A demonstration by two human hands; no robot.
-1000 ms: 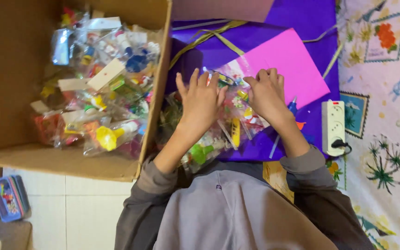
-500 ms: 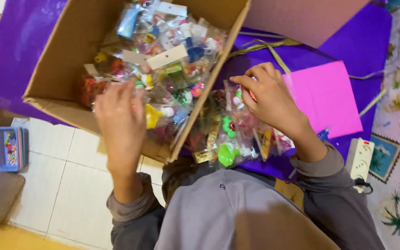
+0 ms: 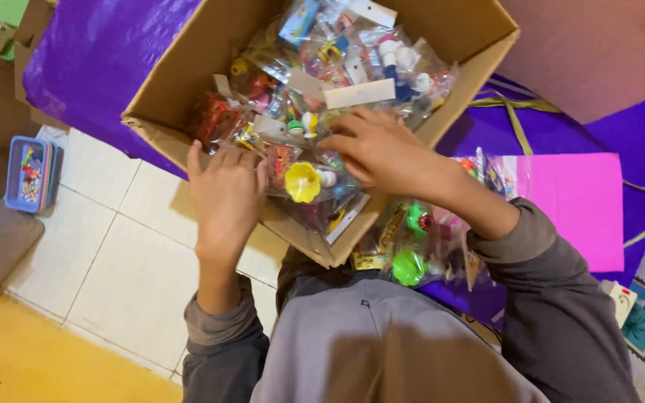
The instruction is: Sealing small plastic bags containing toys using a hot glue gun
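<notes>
Both hands were down in the cardboard box [image 3: 181, 82] when I looked in, resting on the heap of clear toy packets [image 3: 322, 67] that filled it. My left hand [image 3: 225, 195] lay flat at the near corner, fingers spread and pressed on the packets by the box wall, closed on nothing that I could see. My right hand [image 3: 382, 149] sat further in, fingers curled loosely over a packet; I could not tell whether it actually gripped one. Between the two hands, just touching the packets under them, lay a yellow funnel-shaped toy [image 3: 302, 182] inside its bag. A white card strip [image 3: 360, 94] lay across the packets just beyond my right hand.

The box stood open and tilted toward me, its near corner hanging over my chest. Under my right forearm, outside the box, a second pile of packets [image 3: 412, 246] lay with green toy pieces showing. That pile rested on a purple sheet [image 3: 91, 52] that ran beneath the box as well. A pink paper sheet [image 3: 576, 201] lay on the purple just beside the outer pile. Well apart on the left, a small blue case [image 3: 30, 173] stood on the white tiled floor [image 3: 121, 261]. A white power strip [image 3: 619, 300] peeked out behind my right elbow.
</notes>
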